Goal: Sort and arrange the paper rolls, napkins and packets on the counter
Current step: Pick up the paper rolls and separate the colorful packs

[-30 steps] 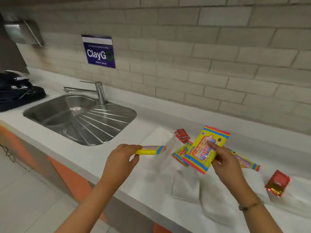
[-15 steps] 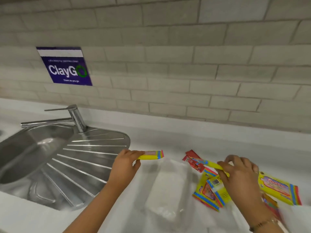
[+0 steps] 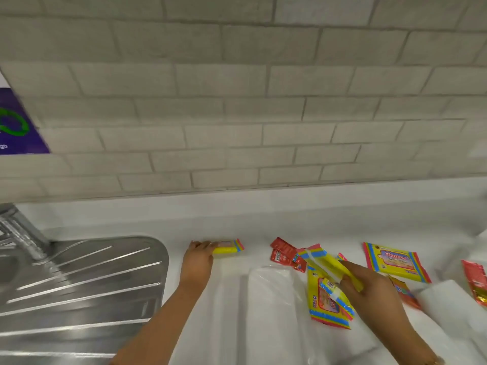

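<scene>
Head view: I see the left hand [image 3: 197,262] with fingers clasped on a yellow packet [image 3: 228,247] resting on the white tabletop [image 3: 232,219], just right of the sink drainboard [image 3: 79,280]. The right hand [image 3: 369,291] grips a second yellow packet [image 3: 325,262] above a loose packet pile [image 3: 329,306]; red sachets [image 3: 286,254] lie beside it.

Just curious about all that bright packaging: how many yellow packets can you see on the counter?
4. One under the left hand near the sink, one held in the right hand, one flat below it, one lying flat at far right. Overlaps may hide more.
</scene>
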Tool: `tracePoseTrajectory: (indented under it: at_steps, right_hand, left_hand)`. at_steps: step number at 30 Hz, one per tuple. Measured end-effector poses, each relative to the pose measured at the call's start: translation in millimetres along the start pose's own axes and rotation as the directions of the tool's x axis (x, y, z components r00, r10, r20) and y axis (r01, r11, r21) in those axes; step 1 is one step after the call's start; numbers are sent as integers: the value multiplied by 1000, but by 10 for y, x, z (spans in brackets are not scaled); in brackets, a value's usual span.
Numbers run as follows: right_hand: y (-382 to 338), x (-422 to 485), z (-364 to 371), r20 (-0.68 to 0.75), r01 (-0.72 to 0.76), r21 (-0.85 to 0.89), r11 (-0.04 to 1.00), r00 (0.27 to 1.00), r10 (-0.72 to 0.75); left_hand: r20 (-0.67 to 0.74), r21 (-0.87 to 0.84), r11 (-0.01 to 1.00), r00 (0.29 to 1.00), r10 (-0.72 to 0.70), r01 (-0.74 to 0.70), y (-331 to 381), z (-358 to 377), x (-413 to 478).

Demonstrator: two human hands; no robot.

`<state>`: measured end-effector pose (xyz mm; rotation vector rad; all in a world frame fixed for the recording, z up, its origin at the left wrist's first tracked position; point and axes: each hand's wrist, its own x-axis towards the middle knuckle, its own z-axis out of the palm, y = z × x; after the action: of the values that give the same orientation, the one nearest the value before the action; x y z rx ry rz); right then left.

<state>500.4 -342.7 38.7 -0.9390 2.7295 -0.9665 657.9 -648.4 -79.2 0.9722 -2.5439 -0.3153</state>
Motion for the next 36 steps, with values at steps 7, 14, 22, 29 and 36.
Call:
tracePoseTrajectory:
  at_steps: [7, 14, 22, 29, 36]
  right_hand:
    - [-200, 97, 202, 12, 12, -41, 999, 1000, -12]
    - [-569, 592, 653, 103, 143, -23, 990, 985, -140]
    - [-1051, 1155, 1740, 313, 541, -196, 818, 825, -471]
    - [-1185, 1159, 2302, 532, 634, -323, 702, 736, -420]
    - [-1091, 996, 2205, 513, 632, -251, 733, 729, -452]
  left_hand:
    - [203, -81, 997, 979, 14, 3, -206, 340, 127]
    - [274, -160, 986, 962, -10, 56, -217, 235, 149]
    - [36, -467, 866, 982, -184, 179, -226, -610, -91]
    - [74, -564, 771, 948, -311, 297, -384, -950, -648]
    - [141, -590, 729, 933, -331, 348, -275, -962, -983]
